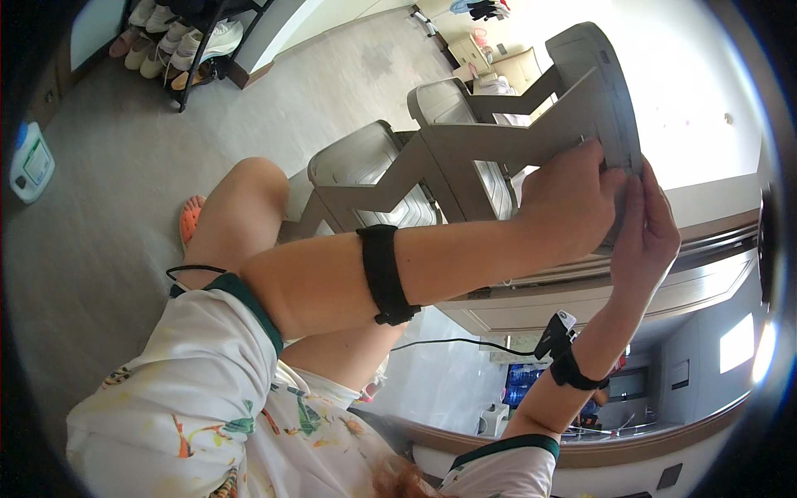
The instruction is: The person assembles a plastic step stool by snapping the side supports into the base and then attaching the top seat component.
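Note:
A grey plastic tiered rack (440, 141) with several shallow trays and zigzag side frames stretches from beside my knee to the upper right. Both my hands meet at its end tray (602, 75). My left hand (569, 195) is closed, its knuckles against the side frame and its fingertips at the tray's edge. My right hand (643, 228) pinches the rim of that same tray, thumb and fingers pressed together. The fingers hide the spot where they touch, so any small part between them cannot be seen. Black straps circle both my forearms.
Several pairs of shoes (178, 46) fill a black metal rack (193, 75) at the upper left. A white jug (33, 166) stands on the grey floor (108, 158) at far left. A black cable (448, 341) runs to my right forearm strap. Cream cabinets (531, 311) lie beyond my arms.

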`<move>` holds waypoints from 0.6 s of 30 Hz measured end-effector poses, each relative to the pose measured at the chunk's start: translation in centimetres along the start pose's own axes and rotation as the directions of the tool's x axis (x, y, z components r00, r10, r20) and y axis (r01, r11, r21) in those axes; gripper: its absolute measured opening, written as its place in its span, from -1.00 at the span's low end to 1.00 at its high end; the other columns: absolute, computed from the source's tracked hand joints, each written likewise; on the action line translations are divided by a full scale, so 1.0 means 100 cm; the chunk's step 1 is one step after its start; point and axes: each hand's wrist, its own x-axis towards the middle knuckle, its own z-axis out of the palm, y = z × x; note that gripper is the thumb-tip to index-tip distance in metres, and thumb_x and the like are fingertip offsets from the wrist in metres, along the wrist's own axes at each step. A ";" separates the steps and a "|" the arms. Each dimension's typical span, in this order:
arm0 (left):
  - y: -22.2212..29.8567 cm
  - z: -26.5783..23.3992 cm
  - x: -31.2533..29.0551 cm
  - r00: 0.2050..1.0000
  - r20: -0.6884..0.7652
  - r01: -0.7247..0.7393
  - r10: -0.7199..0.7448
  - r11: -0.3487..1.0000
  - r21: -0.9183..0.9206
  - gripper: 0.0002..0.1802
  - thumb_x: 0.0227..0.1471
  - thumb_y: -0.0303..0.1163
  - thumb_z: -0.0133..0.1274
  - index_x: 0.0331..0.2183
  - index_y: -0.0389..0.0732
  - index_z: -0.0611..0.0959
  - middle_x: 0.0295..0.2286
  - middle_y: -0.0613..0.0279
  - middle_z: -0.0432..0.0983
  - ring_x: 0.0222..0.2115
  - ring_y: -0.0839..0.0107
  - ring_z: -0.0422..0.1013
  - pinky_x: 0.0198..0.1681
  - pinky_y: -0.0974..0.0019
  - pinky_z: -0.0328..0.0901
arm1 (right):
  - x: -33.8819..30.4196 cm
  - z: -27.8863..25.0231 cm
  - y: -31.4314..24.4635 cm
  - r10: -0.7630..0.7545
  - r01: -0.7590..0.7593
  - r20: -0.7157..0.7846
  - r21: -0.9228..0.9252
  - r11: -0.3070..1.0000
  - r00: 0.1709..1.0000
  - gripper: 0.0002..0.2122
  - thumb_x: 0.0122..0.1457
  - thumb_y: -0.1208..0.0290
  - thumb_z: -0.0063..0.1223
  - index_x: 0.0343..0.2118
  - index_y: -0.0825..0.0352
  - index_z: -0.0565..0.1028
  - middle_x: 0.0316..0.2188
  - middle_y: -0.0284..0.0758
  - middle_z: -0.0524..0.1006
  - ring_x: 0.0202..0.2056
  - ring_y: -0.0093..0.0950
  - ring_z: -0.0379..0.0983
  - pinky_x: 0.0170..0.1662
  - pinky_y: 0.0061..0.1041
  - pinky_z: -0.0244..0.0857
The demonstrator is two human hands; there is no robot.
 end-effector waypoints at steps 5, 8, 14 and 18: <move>0.002 -0.003 0.001 0.999 0.028 -0.042 0.043 0.999 -0.030 -0.73 0.16 -0.35 -0.09 -0.24 -0.38 0.51 -0.41 -0.08 0.56 -0.39 0.13 0.52 -0.29 0.16 0.36 | -0.001 0.002 -0.004 -0.025 0.026 -0.032 0.030 0.999 0.999 -0.74 0.27 0.42 -0.06 -0.04 0.36 0.53 -0.30 -0.22 0.62 -0.31 -0.60 0.51 -0.27 -0.54 0.40; 0.006 -0.009 0.001 0.993 0.114 0.018 -0.017 1.000 -0.003 -0.72 0.17 -0.34 -0.09 -0.25 -0.40 0.51 -0.40 -0.11 0.56 -0.41 0.12 0.52 -0.30 0.16 0.37 | 0.000 0.003 -0.007 0.014 -0.010 -0.056 0.073 0.997 0.998 -0.74 0.27 0.39 -0.05 -0.06 0.38 0.54 -0.36 -0.23 0.62 -0.35 -0.62 0.50 -0.32 -0.57 0.38; 0.023 -0.040 -0.043 0.924 0.143 -0.381 0.354 0.836 0.394 -0.77 0.04 -0.42 0.06 -0.25 -0.34 0.51 -0.40 -0.03 0.53 -0.39 0.14 0.50 -0.28 0.16 0.39 | -0.003 0.000 -0.007 0.093 -0.078 -0.098 0.149 0.986 0.991 -0.78 0.24 0.36 0.05 -0.19 0.39 0.59 -0.50 -0.34 0.60 -0.45 -0.71 0.44 -0.43 -0.71 0.28; 0.036 -0.074 -0.019 0.780 0.032 -0.553 0.625 0.665 0.502 -0.70 -0.06 -0.43 0.10 -0.24 -0.32 0.47 -0.26 -0.03 0.41 -0.19 0.10 0.39 -0.19 0.16 0.34 | 0.003 0.000 -0.025 0.090 -0.087 -0.060 0.055 0.995 0.994 -0.80 0.19 0.32 0.13 -0.30 0.38 0.57 -0.60 -0.42 0.54 -0.53 -0.72 0.39 -0.47 -0.68 0.26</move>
